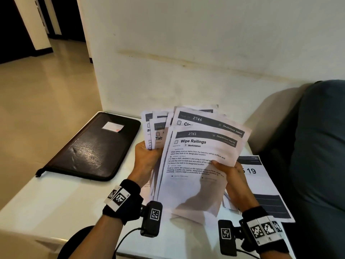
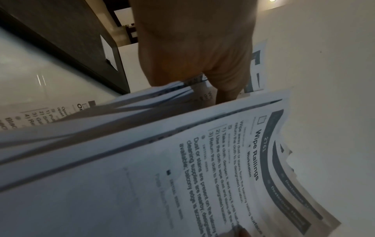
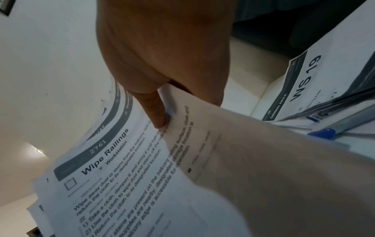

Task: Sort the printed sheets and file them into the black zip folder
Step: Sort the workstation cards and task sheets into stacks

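I hold a fanned stack of printed sheets [image 1: 188, 146] above the white table [image 1: 61, 200]. My left hand [image 1: 147, 157] grips the stack's left side, thumb on the front. My right hand [image 1: 229, 170] pinches the front sheet, headed "Wipe Railings" [image 3: 105, 160] [image 2: 239, 168], at its right edge, with its thumb [image 3: 156, 110] pressed on the paper. The black zip folder [image 1: 93, 148] lies shut and flat on the table to the left of the sheets, a white label on its cover.
More sheets, one marked "WS 19" [image 1: 261, 182] [image 3: 308, 77], lie on the table at the right under my right hand. A pen with a blue cap [image 3: 324, 133] rests beside them. A dark cushion [image 1: 321, 146] and the wall hem in the right and back.
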